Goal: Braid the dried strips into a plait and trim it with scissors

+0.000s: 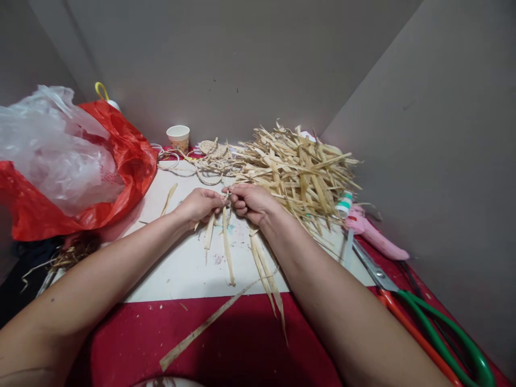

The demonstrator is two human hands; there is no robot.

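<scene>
My left hand and my right hand meet over the white board, fingertips closed in a pinch close together. Between them they grip pale dried husk strips, whose loose ends hang down toward me. The part right at the fingertips is small and looks twisted; the fingers partly hide it. Just beyond the hands lies a thin twisted cord, leading back to a coiled braided piece. More long husk strips lie under my right wrist, and a single one crosses the red cloth.
A heap of dried husks fills the back right. Beside it are a white-and-green bottle, a pink glue gun and large scissors. At the back stands a paper cup; red and clear plastic bags bulge at left. Grey walls enclose the table.
</scene>
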